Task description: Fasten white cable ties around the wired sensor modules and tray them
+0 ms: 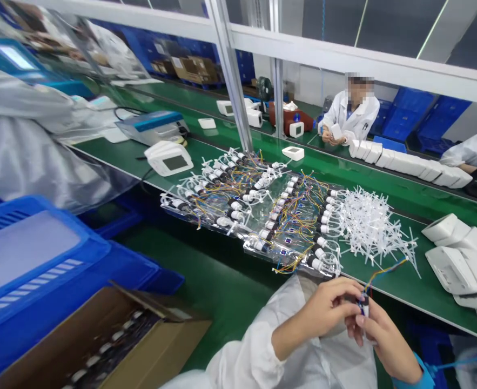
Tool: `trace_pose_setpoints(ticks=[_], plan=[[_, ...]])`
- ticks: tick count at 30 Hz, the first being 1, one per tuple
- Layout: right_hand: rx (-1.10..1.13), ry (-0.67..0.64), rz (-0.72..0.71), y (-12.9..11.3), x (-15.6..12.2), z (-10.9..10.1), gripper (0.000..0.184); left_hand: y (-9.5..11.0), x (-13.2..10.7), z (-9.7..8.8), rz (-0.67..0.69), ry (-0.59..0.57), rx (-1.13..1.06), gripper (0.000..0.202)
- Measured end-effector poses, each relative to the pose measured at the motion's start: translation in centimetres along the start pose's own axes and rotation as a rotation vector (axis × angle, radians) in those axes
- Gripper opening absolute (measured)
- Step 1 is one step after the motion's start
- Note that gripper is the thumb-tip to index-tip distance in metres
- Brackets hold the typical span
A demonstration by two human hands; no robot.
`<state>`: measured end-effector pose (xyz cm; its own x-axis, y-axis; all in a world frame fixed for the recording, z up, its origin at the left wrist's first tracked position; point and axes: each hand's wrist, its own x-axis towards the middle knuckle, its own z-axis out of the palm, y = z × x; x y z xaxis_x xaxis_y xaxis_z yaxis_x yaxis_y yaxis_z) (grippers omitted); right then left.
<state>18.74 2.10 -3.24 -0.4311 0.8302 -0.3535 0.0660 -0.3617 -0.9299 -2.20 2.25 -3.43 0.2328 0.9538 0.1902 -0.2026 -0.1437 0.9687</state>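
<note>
Closest to the camera, at the lower right of the frame, the left hand and the right hand meet over the lap, both narrowed on a small black-and-white part; thumbs and fingers grip it, and its coloured wires rise in front of the bench. From the left edge, a blue crate fills the middle of that side, with an open carton below it at lower left, its white-and-dark contents too blurred to tell apart. At upper left, a co-worker's pale sleeve lies near a blue machine with a lit screen. Next along the bench come a blue-topped device and, just below it to the right, a white case with a grey screen. Mid-frame, a left tray and a right tray, both clear, sit side by side, bearing rows of similar parts with yellow, red and blue wires. Behind them stands a metal post. Right of the trays spreads a heap of thin white strips. At upper right, a person in a white coat holds something white beside a row of white cases. White housings lean together at the right edge, above a blue band on the right wrist.
</note>
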Motion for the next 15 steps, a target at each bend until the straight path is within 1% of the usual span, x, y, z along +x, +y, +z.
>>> trace_pose_setpoints(ticks=[1,3,5,7,9,12,13,15], plan=[[0.008,-0.049,0.007,-0.1,0.1,0.0,0.049,0.1,-0.3,-0.2,-0.008,-0.002,0.011,0.021],[0.009,-0.121,0.013,-0.4,0.3,0.1,0.047,0.2,-0.9,-0.2,-0.073,0.012,0.018,0.034],[-0.026,-0.131,0.015,-0.9,0.5,0.5,0.048,0.1,-1.4,0.0,-0.150,0.051,0.003,0.044],[-0.071,-0.083,0.008,-1.4,0.6,1.0,0.051,-0.1,-1.6,0.3,-0.181,0.107,-0.042,0.042],[-0.076,-0.042,0.001,-2.0,0.6,1.4,0.057,-0.2,-1.7,0.3,-0.180,0.143,-0.091,0.038],[-0.004,-0.078,0.010,-2.9,0.7,1.4,0.063,-0.1,-1.5,-0.2,-0.169,0.139,-0.104,0.037],[0.023,-0.102,0.016,-3.1,0.8,1.4,0.062,-0.1,-1.5,-0.5,-0.155,0.132,-0.084,0.035],[0.058,-0.130,0.038,-3.4,1.2,1.2,0.054,0.2,-1.4,-1.0,-0.108,0.130,-0.026,0.028]])
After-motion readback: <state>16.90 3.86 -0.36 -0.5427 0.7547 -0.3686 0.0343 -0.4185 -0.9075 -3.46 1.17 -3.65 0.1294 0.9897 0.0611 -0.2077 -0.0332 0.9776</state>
